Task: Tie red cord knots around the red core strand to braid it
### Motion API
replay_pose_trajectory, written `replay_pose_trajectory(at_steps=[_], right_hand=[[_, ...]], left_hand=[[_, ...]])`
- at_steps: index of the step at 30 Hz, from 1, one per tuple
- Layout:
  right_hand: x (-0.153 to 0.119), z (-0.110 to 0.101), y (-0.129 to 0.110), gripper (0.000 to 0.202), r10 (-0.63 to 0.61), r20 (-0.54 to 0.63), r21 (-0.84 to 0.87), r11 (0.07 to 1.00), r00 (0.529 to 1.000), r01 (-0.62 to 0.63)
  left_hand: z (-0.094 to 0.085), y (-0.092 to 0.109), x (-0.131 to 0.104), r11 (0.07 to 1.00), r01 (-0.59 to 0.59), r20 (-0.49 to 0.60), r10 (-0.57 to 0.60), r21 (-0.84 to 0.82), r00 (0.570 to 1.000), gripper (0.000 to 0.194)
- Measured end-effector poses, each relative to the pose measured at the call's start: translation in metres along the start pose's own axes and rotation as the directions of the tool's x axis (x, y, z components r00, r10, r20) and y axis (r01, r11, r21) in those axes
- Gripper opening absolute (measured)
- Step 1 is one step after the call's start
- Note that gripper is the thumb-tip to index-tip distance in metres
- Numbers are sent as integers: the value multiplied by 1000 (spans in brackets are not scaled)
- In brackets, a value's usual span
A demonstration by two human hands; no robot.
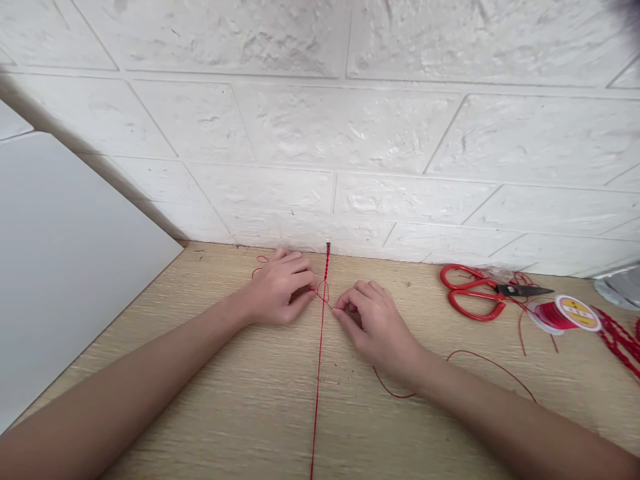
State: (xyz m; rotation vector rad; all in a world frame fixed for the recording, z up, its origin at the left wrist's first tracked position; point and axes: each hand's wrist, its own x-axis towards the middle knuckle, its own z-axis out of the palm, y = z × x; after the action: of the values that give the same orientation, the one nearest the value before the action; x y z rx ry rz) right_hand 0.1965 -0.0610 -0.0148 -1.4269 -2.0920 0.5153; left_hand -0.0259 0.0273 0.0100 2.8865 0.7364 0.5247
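Note:
A red cord (pixel 319 373) runs straight down the wooden table from a short knotted length (pixel 327 263), whose top end sits at a small dark fastening by the wall. Just below that knotted length, thin red cord forms an open loop around the straight one. Left of the loop, my left hand (pixel 285 287) pinches one strand between thumb and fingers. On the other side my right hand (pixel 373 320) pinches the opposite strand at its fingertips. Loose red cord (pixel 493 360) curves out under my right wrist, and a small loop of it shows behind my left hand.
Red-handled scissors (pixel 475 293) lie at the right, beside a spool of red cord (pixel 565 315). Braided red cord (pixel 620 340) and a clear object (pixel 620 287) are at the far right. A white board (pixel 75 267) stands left; a white brick wall (pixel 300 127) closes the back.

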Motion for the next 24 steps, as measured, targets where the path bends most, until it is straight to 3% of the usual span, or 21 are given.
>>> replay_pose_trajectory(at_steps=[13,16,20,24], right_hand=[[1,-1,2,10,21,-67,-15,1000,998,-22],[1,-1,2,5,17,-66,-35,999,998,-19],[1,-1,3,9,18,-32,-46,999,999,-19],[3,-1,5,7,42,14,-42,998,999,-42]], left_hand=[[7,-18,-4,986,163,-237,-153,25,959,24],[1,-13,-5,993,121,-212,-119,0,970,16],[-3,-2,-2,999,1,-138,-7,-46,990,25],[1,2,0,1000,-6,-132,5,0,991,14]])
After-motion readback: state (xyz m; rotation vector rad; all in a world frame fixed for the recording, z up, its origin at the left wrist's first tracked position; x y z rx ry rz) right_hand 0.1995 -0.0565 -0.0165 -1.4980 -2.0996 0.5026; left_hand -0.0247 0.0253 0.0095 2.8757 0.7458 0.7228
